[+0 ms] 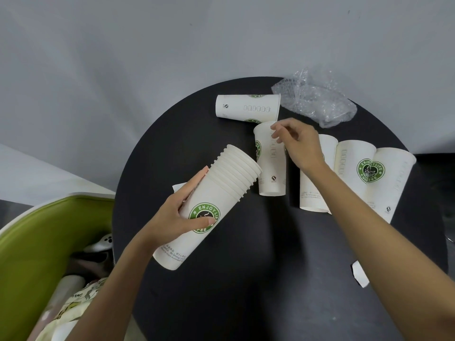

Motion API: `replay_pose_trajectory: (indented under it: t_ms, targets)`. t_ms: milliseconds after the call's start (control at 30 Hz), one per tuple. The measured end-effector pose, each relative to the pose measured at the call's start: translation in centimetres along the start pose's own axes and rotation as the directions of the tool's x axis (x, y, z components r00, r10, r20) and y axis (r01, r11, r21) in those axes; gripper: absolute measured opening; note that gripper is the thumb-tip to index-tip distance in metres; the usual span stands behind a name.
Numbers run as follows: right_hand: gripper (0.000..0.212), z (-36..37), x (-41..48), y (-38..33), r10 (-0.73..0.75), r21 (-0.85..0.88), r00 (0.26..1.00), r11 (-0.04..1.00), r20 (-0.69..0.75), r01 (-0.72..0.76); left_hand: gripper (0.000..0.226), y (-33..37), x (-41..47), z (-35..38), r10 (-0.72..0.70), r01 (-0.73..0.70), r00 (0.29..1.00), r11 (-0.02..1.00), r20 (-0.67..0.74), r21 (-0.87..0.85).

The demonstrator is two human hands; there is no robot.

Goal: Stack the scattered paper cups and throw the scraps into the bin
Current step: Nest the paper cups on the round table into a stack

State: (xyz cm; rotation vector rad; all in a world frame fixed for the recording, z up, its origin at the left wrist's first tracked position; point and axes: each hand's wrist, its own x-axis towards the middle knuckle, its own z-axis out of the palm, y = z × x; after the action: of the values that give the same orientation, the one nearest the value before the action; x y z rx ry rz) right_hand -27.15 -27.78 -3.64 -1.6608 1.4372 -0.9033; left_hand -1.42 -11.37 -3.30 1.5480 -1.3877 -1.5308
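My left hand grips a tall stack of nested white paper cups with a green logo, tilted over the black round table. My right hand reaches across and pinches the rim of a single paper cup at the table's middle. Another cup lies on its side behind it. Three more cups lie side by side to the right, partly hidden by my right forearm. One white paper scrap lies at the right edge, and a second scrap peeks out behind my left hand.
Crumpled clear bubble wrap sits at the table's far edge. A green bin with a white rim stands at the lower left beside the table and holds rubbish. A grey wall lies behind the table.
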Motion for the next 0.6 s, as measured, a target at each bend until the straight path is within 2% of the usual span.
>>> replay_pose_trajectory:
  t_ms: [133,333,600]
  targets:
    - [0.015,-0.1,2.5,0.8,-0.015,-0.060,1.000,0.998,-0.007,0.014,0.093,0.0,0.3,-0.3,-0.013,0.013,1.000,1.000,-0.004,-0.012]
    - [0.016,0.8,4.8,1.2,-0.056,-0.167,0.996,0.984,0.065,0.067,0.094,0.0,0.9,-0.6,-0.010,0.010,1.000,1.000,-0.005,-0.029]
    - [0.012,1.7,6.2,1.9,0.075,-0.261,0.968,0.965,0.240,-0.010,0.095,-0.4,1.2,-1.3,-0.014,0.013,1.000,1.000,-0.023,-0.011]
